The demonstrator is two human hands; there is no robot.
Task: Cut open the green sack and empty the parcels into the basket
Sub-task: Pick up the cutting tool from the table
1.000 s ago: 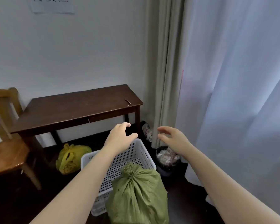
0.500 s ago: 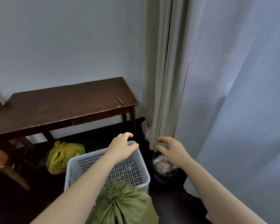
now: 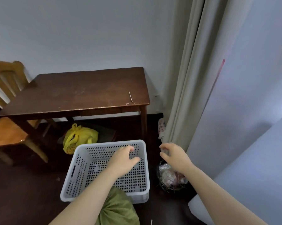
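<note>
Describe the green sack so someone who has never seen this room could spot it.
Find the dark wooden table, then the white perforated basket standing low in front of it. The green sack sits at the basket's near side, at the picture's bottom edge. Unlike the glossy yellow bag under the table, it is dull olive cloth gathered into folds.

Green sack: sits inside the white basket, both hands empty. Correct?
Not quite. The head view shows the green sack outside the white basket, on the floor against its near wall. The rest holds: the left hand and the right hand are both empty.
</note>
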